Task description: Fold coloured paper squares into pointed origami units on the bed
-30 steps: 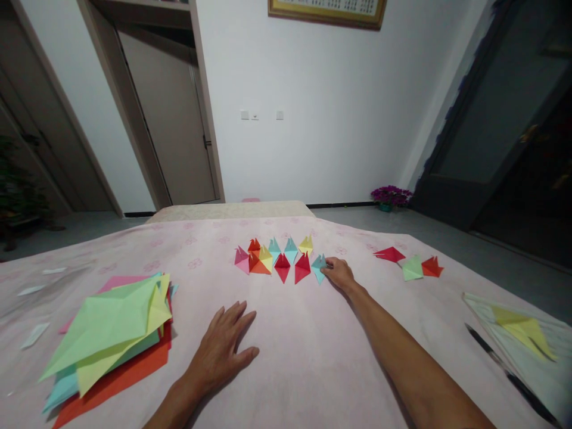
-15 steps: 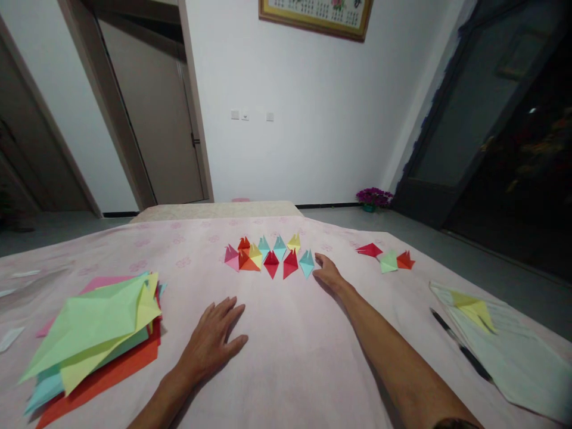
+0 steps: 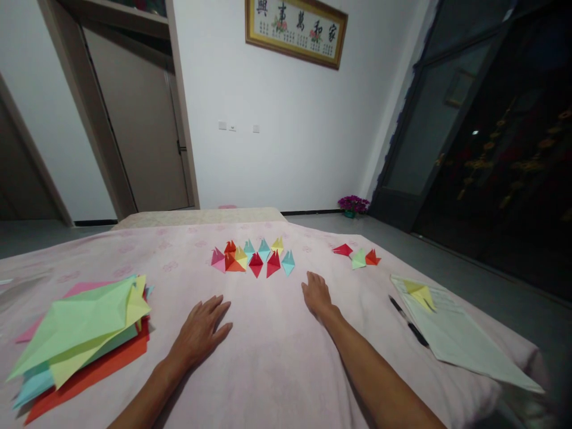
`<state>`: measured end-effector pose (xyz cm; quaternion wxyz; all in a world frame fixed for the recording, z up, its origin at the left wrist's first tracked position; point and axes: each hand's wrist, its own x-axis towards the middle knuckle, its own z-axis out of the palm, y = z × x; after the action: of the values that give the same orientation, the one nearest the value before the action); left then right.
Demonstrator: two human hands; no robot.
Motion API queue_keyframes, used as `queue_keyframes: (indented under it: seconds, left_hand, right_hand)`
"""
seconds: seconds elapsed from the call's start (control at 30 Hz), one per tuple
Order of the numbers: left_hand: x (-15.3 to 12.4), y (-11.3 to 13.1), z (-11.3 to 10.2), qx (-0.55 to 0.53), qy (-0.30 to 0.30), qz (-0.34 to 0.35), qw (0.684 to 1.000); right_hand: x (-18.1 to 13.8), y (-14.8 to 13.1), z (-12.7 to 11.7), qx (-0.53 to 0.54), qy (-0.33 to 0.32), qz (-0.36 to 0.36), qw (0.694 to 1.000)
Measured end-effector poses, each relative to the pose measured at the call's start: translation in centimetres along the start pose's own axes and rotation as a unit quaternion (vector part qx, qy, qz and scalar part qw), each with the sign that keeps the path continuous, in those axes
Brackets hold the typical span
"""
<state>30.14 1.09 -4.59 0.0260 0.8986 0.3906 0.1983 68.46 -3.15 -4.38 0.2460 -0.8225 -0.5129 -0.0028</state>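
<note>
My left hand (image 3: 199,330) lies flat and open on the pink tablecloth (image 3: 277,351), holding nothing. My right hand (image 3: 316,293) also rests palm down with fingers stretched, a short way in front of a row of several small folded paper shapes (image 3: 252,257) in pink, orange, yellow, blue and red. Neither hand touches the paper. A stack of larger coloured sheets (image 3: 83,330), green on top, lies to the left of my left hand.
Three more folded pieces (image 3: 357,255) sit at the far right of the cloth. A black pen (image 3: 408,321) lies beside white paper (image 3: 451,331) carrying a yellow folded piece (image 3: 420,292). Doors, a framed picture and a flower pot (image 3: 353,204) stand behind.
My right hand has let go of the blue folded piece at the row's end and drawn back toward me. The view has tilted up and shifted right. My left hand stayed flat.
</note>
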Motion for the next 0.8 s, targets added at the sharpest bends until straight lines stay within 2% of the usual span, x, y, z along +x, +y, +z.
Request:
queue_keyframes:
  seconds: [0.13,0.5,0.8]
  left_hand:
    - [-0.1,0.5,-0.3,0.004,0.005,-0.006,1.0]
    - [-0.4,1.5,-1.2,-0.019,0.021,-0.033,0.999]
    - [-1.3,1.7,-1.8,-0.118,0.111,-0.04,0.986]
  right_hand:
    - [-1.4,-0.4,0.1,-0.039,0.019,-0.027,0.999]
    - [-1.5,-0.9,-0.3,-0.113,0.042,-0.062,0.991]
    - [-0.3,-0.3,0.6,-0.16,0.043,-0.094,0.982]
